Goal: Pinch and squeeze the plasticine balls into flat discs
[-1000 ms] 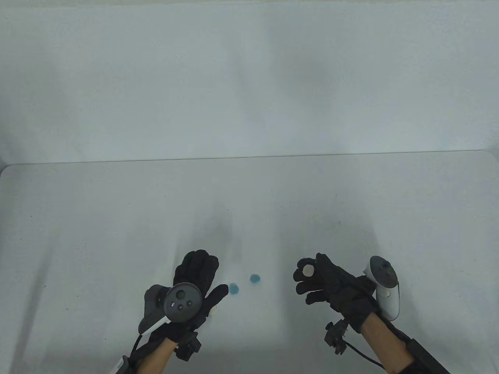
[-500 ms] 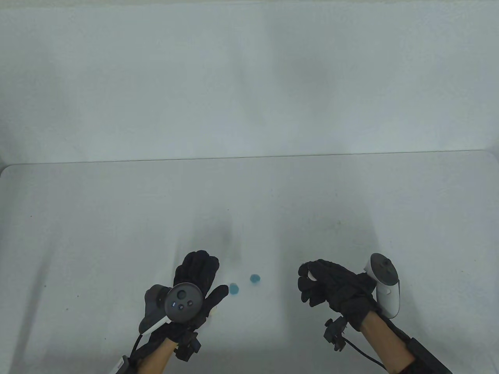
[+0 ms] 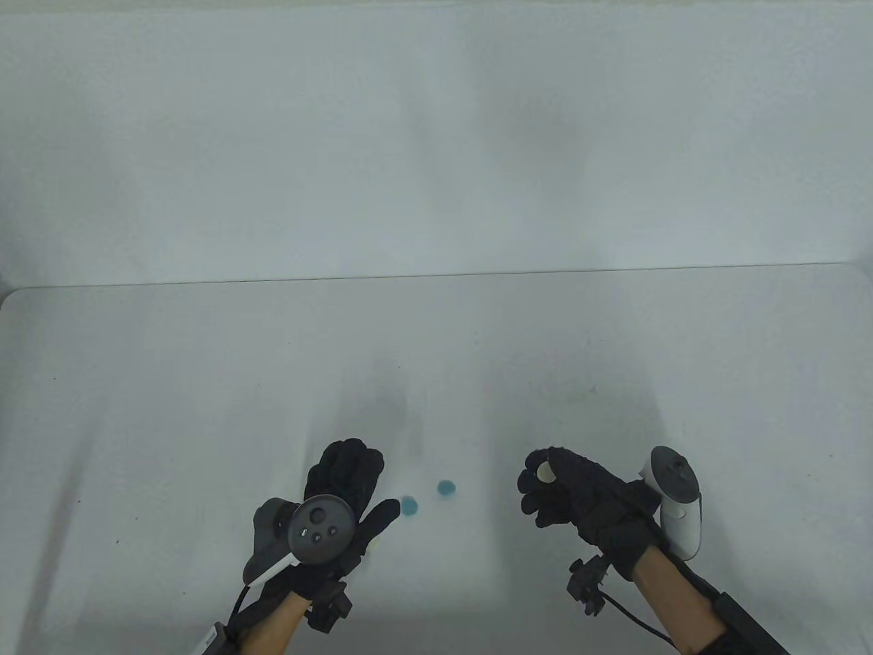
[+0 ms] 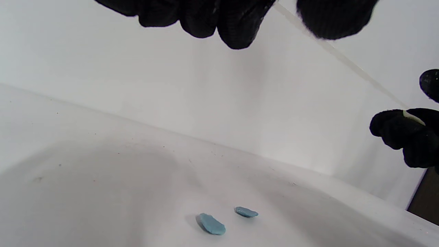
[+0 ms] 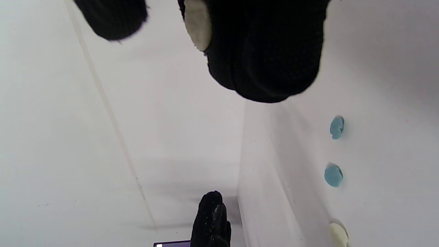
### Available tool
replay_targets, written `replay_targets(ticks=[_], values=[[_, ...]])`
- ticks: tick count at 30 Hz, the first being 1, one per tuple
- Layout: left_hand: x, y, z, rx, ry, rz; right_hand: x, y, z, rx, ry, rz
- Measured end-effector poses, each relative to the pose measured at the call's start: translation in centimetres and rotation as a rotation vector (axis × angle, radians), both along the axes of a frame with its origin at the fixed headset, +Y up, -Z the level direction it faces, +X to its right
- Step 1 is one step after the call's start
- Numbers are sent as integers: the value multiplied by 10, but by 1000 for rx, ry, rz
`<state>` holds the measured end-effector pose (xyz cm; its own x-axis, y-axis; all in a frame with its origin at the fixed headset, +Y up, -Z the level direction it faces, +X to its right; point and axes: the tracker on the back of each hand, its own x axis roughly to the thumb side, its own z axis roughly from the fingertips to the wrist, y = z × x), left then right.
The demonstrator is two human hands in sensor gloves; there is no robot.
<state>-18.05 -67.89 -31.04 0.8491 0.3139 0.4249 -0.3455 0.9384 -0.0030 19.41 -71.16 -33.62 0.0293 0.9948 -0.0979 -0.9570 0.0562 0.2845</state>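
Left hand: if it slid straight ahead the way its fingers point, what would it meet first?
Probably nothing: the left hand points up the bare table. Both blue discs lie to its right, though depth is unclear.

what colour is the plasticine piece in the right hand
Off-white, pinched in the right hand: the plasticine piece shows best in the table view.

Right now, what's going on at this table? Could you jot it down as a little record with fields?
Surface: white table
Right hand: raised, fingers pinching a whitish plasticine piece
Left hand: palm down, fingers relaxed, holding nothing
On the table: two flattened blue plasticine discs, side by side between the hands, not touching
Also: a whitish plasticine lump on the table under the left hand
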Motion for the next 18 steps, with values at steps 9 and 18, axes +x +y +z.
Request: replay_targets(ticks=[9,18], values=[[1,-2,-1,-12,-5,-11,2,2,-1,11,-41,66],[0,-2,-1,-11,-5,-3,1,4,0,25,-77,105]])
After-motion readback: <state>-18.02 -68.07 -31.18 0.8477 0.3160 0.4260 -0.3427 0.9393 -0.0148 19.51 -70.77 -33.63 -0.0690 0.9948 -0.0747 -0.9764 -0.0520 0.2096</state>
